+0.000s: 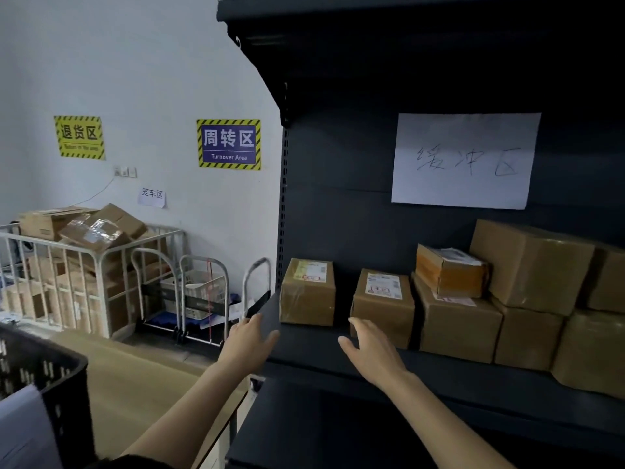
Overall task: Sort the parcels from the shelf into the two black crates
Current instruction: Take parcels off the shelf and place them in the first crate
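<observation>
While the left hand (250, 340) and right hand (370, 350) hover empty, fingers straight, the small taped parcel (307, 299) stands near the left edge of the shelf (304, 348); probably stiff and light, best clasped by opposite sides.

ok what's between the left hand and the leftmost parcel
Only bare shelf board lies between the left hand and the leftmost parcel, seen in the head view.

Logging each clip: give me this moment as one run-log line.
phase: reach toward shelf | left hand: open, empty | right hand: open, by second parcel from left
</observation>
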